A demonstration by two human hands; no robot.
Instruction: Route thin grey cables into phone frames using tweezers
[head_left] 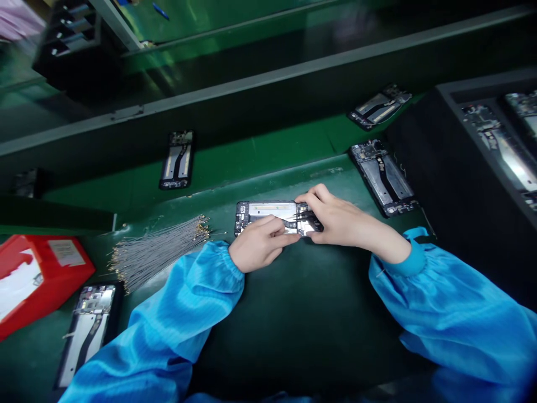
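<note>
A dark green surface (302,313) fills most of the view, backed by a long dark barrier with a grey rim (293,73) that runs from 9 to 1 o'clock. Clock directions are measured from the middle. Two arms in loose blue sleeves (176,308) reach in from 7 and 4 o'clock, wrists bare, and meet at the centre. A tall black rack (423,162) holding opened phones walls off 3 o'clock. At roughly 8 to 9 o'clock sits a red box (62,291) with a pale label, and between it and the left sleeve lies a fanned bundle of thin grey cables (161,249) with gold-coloured ends. The right hand (335,218) arches over, its thumb and forefinger gripping opposite long edges of an opened phone (264,210) lying lengthwise at the centre. The left hand (260,243), fingers curled and thumb pointing right, touches the phone's near side and hides part of it; whether it pinches a part, I cannot tell. More opened phones rest around: one at 8 o'clock (90,330), one at 10 (177,159) and two between 2 and 3 (384,176). Smallest are a dark, thin-tipped tool (302,216) beneath the right hand and, at 11 o'clock beyond the barrier, a blue pen (160,11).
</note>
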